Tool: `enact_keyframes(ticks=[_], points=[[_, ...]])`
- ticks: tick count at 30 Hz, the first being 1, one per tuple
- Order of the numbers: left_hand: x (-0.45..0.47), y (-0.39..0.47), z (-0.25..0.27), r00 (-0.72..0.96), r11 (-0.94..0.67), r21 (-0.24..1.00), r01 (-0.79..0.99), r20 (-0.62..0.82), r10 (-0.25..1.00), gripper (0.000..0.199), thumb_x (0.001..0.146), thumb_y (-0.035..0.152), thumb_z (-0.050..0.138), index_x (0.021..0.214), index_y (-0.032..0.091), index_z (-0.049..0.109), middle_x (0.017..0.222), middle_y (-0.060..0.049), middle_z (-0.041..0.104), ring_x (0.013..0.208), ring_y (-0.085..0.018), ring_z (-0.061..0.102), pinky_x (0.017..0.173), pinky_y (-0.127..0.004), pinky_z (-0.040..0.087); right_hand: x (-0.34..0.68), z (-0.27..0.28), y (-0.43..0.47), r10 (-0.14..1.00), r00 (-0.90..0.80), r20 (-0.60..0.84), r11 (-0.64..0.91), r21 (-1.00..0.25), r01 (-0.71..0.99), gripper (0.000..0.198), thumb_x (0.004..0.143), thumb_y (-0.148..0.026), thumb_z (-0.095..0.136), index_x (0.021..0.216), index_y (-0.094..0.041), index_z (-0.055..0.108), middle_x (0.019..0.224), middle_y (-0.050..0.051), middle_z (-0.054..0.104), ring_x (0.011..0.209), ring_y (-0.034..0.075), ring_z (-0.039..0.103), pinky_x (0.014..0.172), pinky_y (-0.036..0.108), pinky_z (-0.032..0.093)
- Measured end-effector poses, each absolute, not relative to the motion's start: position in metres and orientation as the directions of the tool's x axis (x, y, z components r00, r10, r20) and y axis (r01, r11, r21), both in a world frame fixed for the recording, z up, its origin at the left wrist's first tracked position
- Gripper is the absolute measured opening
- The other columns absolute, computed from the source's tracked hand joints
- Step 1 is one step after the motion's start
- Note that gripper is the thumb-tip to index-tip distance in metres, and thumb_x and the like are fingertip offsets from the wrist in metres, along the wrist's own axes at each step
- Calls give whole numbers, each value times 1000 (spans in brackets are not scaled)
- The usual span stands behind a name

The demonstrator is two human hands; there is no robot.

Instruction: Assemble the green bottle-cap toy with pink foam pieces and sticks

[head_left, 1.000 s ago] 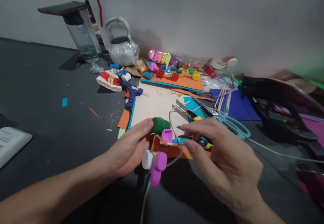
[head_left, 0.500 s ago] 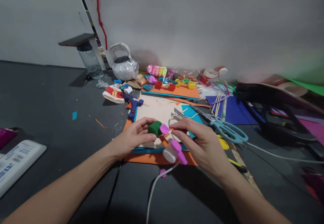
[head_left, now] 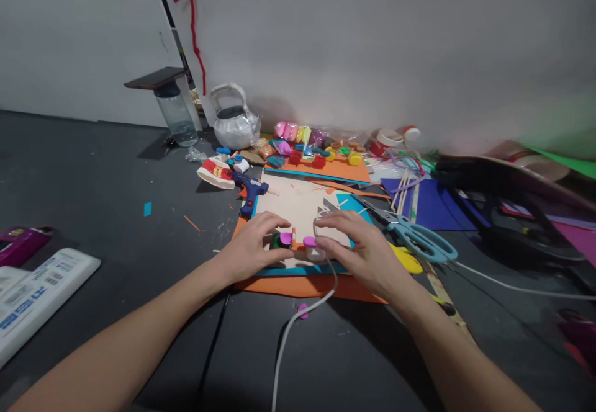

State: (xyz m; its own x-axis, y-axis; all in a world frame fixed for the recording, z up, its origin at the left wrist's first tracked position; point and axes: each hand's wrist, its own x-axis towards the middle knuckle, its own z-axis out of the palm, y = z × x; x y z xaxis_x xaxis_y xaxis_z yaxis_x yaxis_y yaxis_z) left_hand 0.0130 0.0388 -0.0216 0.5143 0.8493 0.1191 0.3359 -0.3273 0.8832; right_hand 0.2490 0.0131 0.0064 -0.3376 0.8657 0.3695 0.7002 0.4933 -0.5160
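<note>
A small craft piece stands on the pale board (head_left: 298,198) in front of me. It has a dark green cap (head_left: 278,242) topped with pink on the left, a white cap (head_left: 315,252) with a pink top (head_left: 310,241) on the right, and an orange strip (head_left: 298,246) between them. My left hand (head_left: 254,241) curves around the green end, thumb and fingers apart. At the white end is my right hand (head_left: 361,244), its fingers likewise spread; whether its thumb touches the cap is hard to see. A white cord (head_left: 298,316) runs past the piece.
Left of the board lies a blue glue gun (head_left: 252,190); blue-handled scissors (head_left: 426,241) rest at its right. Further back are a silver kettle (head_left: 236,129), a jar (head_left: 177,117) and colourful caps on an orange sheet (head_left: 344,172). A white power strip (head_left: 51,288) is at left.
The craft piece has gone from a tilted position in my hands to lying level on the board. My right fingers have come out of their pinch and spread apart. The view has shifted slightly.
</note>
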Motion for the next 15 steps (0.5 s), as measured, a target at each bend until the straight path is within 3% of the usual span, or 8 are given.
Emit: enact_keyframes(ticks=[7, 15], points=[[20, 35, -21, 485, -428, 826, 366, 223, 846, 21, 82, 29, 73, 99, 19, 66, 108, -9, 64, 106, -24, 57, 97, -42, 43, 234, 0, 13, 816, -467, 339, 573, -373, 730, 21, 86, -33, 70, 101, -18, 71, 110, 12, 69, 104, 28, 60, 91, 49, 50], [20, 36, -26, 492, -468, 798, 379, 254, 833, 9, 86, 25, 66, 94, 20, 66, 103, -7, 65, 101, -23, 59, 94, -39, 44, 223, -4, 14, 788, -516, 336, 609, -308, 731, 12, 88, -26, 65, 95, -18, 69, 105, 11, 71, 100, 26, 59, 89, 47, 48]])
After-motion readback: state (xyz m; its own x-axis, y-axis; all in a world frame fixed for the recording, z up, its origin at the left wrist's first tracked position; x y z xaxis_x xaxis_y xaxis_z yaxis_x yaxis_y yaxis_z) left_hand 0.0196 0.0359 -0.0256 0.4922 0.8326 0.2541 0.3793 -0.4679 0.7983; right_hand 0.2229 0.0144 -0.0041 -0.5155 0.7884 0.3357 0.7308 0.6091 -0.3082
